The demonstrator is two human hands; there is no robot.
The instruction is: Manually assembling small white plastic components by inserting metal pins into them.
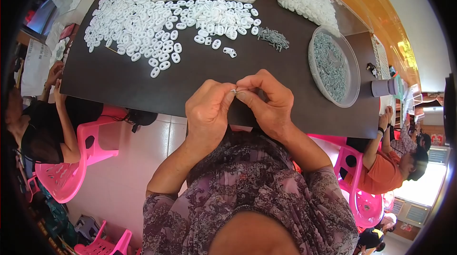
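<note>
My left hand (208,108) and my right hand (268,101) meet fingertip to fingertip over the table's near edge. Between the left thumb and forefinger a bit of a small white plastic piece (233,91) shows. The right thumb and forefinger are pinched right beside it; what they grip is too small and covered to name. Beyond the hands lies a heap of white oval plastic pieces with two holes (138,21). A few pieces lie loose, among them a white piece with an irregular outline (230,52). A small pile of grey screws (273,39) is to their right.
On the dark table (157,90), a round clear tub (354,81) of screws stands at right. Clear bags of white pieces (307,2) lie at the back. A purple cup (383,88) stands far right. People sit on both sides, near pink plastic chairs (71,174).
</note>
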